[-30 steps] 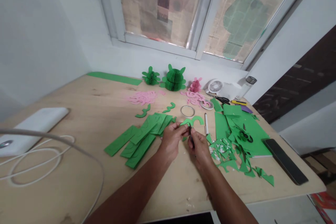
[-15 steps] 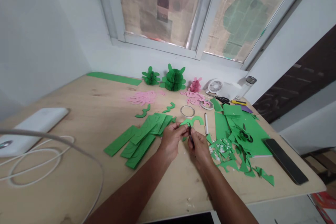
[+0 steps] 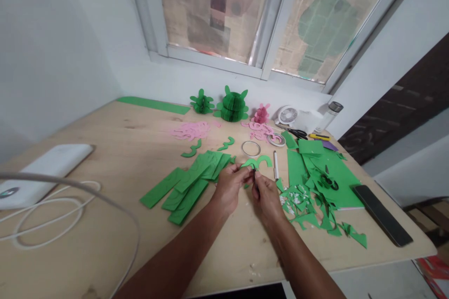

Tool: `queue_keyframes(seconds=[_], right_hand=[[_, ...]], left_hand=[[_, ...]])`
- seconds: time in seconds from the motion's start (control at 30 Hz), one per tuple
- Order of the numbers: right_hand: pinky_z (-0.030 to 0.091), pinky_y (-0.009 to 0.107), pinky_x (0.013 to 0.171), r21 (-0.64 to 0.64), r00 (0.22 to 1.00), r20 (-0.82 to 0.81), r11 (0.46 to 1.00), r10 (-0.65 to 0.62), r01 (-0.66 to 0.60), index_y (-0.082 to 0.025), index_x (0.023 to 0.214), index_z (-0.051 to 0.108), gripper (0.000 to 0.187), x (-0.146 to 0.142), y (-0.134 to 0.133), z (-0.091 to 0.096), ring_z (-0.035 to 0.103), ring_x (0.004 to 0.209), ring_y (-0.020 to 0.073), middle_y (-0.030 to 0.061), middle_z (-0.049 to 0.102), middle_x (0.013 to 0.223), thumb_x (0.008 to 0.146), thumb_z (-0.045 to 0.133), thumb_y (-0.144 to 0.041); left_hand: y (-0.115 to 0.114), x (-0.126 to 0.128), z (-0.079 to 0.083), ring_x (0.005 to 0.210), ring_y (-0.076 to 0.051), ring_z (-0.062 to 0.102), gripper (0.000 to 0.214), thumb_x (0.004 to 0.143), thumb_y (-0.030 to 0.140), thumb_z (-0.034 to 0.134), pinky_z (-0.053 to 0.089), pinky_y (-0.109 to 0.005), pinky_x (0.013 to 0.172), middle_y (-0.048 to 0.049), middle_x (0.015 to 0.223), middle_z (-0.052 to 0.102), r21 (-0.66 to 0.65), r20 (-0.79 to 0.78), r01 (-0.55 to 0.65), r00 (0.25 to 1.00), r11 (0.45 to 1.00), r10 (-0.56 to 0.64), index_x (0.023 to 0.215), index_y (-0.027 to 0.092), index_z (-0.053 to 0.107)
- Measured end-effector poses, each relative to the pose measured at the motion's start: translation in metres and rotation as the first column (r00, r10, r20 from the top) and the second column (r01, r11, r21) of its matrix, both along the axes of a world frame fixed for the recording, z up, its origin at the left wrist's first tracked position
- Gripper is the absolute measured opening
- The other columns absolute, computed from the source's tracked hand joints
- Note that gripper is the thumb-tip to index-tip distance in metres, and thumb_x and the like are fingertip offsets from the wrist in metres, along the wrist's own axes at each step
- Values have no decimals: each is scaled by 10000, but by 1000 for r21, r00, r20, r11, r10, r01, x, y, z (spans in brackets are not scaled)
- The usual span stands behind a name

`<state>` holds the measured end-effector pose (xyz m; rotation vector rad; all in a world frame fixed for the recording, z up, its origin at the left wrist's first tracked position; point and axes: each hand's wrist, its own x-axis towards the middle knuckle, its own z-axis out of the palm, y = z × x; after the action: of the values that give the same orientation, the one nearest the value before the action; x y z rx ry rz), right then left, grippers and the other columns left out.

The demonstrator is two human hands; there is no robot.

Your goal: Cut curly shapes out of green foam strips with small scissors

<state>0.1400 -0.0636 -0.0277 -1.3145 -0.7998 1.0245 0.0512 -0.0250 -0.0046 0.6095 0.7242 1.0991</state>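
My left hand [image 3: 228,184] is closed, pinching a light green curved paper cutout [image 3: 264,161] between thumb and fingers. The cutout has a wavy, scalloped outline and extends to the right above both hands. Close beside it, my right hand [image 3: 268,195] is closed around a slim dark tool [image 3: 255,176], whose tip meets the paper at the left fingertips. Fingers hide most of the tool, so its kind is unclear. Left of my hands lie several green paper strips [image 3: 191,182] with curved outlines. Two green wavy cutouts [image 3: 192,149] lie beyond them.
Green scraps [image 3: 298,201], small black scissors [image 3: 329,181], green sheets [image 3: 342,187] and a dark phone-like slab [image 3: 382,215] lie at right. A white marker [image 3: 275,165], a tape ring [image 3: 250,148] and pink cutouts [image 3: 191,130] lie beyond. A cable [image 3: 49,243] loops at left.
The dark tool shifts very slightly within my right hand, and less of it shows. Both hands stay on the same green cutout; the table items hold their places.
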Motion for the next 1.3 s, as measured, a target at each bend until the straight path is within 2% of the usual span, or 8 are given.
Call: queue_keyframes(seconds=[0.23,0.53,0.8,1.3], right_hand=[[90,239,389,-25,999,-39,1000,17,-18,-177,589,559,577,1,0,1,189,365,58,-91,332,372,609,665,-744],[90,250,393,-26,999,-32,999,21,-22,-180,598,559,548,1,-1,0,189,366,62,-89,335,380,643,655,-718],[89,245,396,-8,999,-28,1000,29,-29,-174,596,561,566,1,-1,-2,182,370,58,-94,327,375,642,656,-730],[70,240,375,-27,994,-94,998,49,-52,-174,634,570,531,-1,-1,-3,167,344,51,-108,320,358,662,659,-697]], left_hand=[[3,-3,2,502,-103,550,194,547,222,784,447,-233,570,0,535,604,22,-28,25,999,999,-24,576,144,609],[7,-6,-1,540,-124,581,157,560,199,758,461,-256,599,-24,566,633,34,-93,44,995,998,-41,578,140,614],[8,-8,1,492,-100,537,146,553,180,730,458,-249,591,2,537,604,42,-67,68,996,997,-65,572,153,588],[5,-5,3,496,-101,543,157,551,203,718,442,-238,582,14,534,597,42,-83,28,996,999,-24,579,153,572]])
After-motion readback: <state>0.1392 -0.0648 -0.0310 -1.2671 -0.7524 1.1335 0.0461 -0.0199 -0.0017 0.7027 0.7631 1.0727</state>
